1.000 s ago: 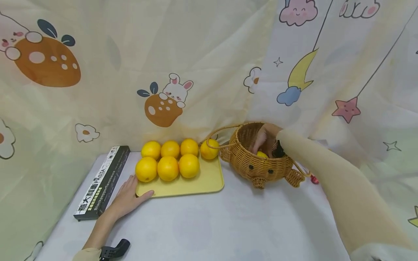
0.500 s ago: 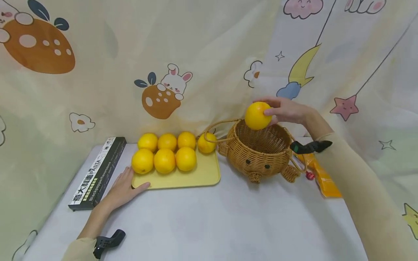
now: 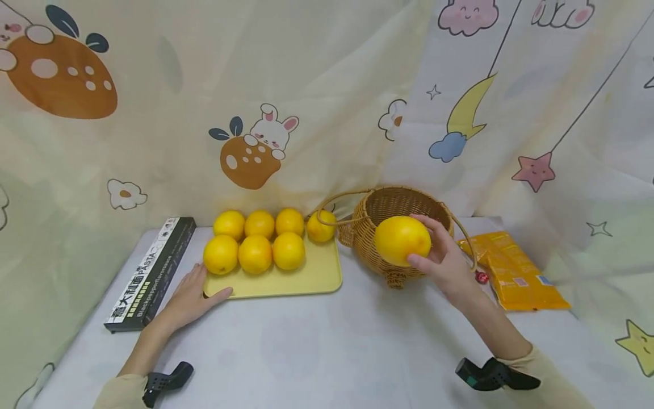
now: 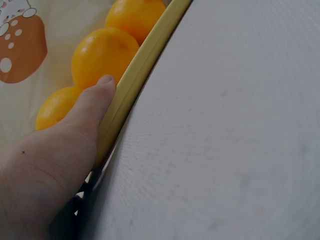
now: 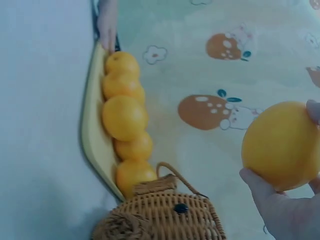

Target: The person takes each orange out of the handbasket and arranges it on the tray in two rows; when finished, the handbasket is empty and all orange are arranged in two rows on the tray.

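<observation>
My right hand [image 3: 449, 264] holds an orange [image 3: 402, 241] between thumb and fingers, in front of the wicker basket [image 3: 370, 257]. In the right wrist view this orange [image 5: 282, 146] is large at the right edge, in the fingers' grasp. With its fingers stretched out, my left hand [image 3: 190, 301] rests at the front left corner of the yellow tray [image 3: 286, 287]. Its thumb lies along the tray's front rim in the left wrist view. On the tray sit several oranges [image 3: 255, 254] in two rows, the back right one [image 3: 321, 226] partly behind the basket's handle.
Left of the tray lies a black and white pasta box [image 3: 150, 275]. An orange packet [image 3: 518, 272] and a small red thing [image 3: 481, 277] lie right of the basket. A printed cloth [image 3: 327, 85] hangs behind the table.
My right hand came up out of the basket with an orange, then moved down and toward me, in front of the basket. The left hand has stayed at the tray corner.
</observation>
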`<state>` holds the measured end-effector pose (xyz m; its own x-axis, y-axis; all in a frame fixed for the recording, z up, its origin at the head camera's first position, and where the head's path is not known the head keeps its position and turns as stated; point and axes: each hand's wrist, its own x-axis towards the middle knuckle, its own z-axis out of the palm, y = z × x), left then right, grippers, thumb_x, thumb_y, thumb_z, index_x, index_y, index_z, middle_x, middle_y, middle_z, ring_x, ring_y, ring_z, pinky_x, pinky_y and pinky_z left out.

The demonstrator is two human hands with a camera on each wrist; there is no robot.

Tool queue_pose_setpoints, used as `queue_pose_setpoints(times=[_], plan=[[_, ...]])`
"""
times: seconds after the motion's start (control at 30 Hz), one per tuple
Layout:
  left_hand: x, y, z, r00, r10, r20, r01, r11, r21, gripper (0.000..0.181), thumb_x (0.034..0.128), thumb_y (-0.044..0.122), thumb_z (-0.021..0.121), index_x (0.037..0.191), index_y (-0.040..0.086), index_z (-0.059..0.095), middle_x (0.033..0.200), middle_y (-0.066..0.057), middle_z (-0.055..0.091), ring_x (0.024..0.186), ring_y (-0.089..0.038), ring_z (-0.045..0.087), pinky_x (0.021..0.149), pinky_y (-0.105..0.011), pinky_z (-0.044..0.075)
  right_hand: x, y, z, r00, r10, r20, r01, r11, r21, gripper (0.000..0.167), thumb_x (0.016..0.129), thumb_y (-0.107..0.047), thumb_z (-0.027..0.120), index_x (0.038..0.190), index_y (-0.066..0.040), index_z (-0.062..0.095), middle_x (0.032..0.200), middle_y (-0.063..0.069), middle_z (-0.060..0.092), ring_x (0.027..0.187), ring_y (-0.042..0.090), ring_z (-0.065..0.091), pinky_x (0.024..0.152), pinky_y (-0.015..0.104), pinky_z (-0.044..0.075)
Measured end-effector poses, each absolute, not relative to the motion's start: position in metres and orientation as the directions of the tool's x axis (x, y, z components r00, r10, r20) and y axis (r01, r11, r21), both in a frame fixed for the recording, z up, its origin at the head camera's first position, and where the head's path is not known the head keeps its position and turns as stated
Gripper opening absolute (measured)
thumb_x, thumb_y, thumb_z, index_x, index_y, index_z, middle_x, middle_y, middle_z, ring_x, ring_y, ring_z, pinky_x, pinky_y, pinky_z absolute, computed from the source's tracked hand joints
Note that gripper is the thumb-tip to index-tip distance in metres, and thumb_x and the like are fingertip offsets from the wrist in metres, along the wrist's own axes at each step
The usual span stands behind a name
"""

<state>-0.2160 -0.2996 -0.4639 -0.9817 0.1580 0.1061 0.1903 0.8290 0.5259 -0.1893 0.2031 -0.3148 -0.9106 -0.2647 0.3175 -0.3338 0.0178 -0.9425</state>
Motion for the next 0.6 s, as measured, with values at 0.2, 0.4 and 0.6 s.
queue_pose_setpoints(times=[0.2, 0.4, 0.6], plan=[[-0.214, -0.298, -0.464, -0.984, 0.150, 0.091, 0.175, 0.833, 0.525, 0.105, 0.0878, 0.060, 0.059, 0.156, 0.005, 0.002, 0.161, -0.028, 0.009, 0.146, -0.051, 0.010, 0.116, -0.067, 0.011, -0.187, 0.193, -0.331, -0.901, -0.298, 0.315, -0.352, 0.080, -0.933, 0.068, 0.088, 0.003, 0.064, 0.142, -0.020, 0.030, 0.138, -0.003, 0.042, 0.115, 0.007, 0.055, 0.095, 0.017, 0.051], [-0.214, -0.296, -0.461, -0.987, 0.143, 0.067, 0.157, 0.836, 0.526, 0.105, 0.0881, 0.062, 0.057, 0.156, 0.004, 0.001, 0.161, -0.028, 0.006, 0.146, -0.051, 0.007, 0.117, -0.067, 0.008, -0.196, 0.181, -0.335, -0.930, -0.298, 0.215, -0.273, 0.169, -0.947, 0.078, 0.085, -0.003, 0.070, 0.149, -0.017, 0.028, 0.146, 0.004, 0.036, 0.118, 0.015, 0.050, 0.094, 0.016, 0.051], [-0.214, -0.297, -0.461, -0.987, 0.144, 0.068, 0.158, 0.836, 0.525, 0.106, 0.0878, 0.062, 0.057, 0.156, 0.005, 0.000, 0.161, -0.027, 0.006, 0.147, -0.051, 0.007, 0.117, -0.066, 0.008, -0.209, 0.159, -0.338, -0.949, -0.290, 0.127, -0.200, 0.236, -0.951, 0.082, 0.080, -0.008, 0.075, 0.147, -0.018, 0.028, 0.144, 0.013, 0.040, 0.116, 0.028, 0.048, 0.091, 0.027, 0.049]])
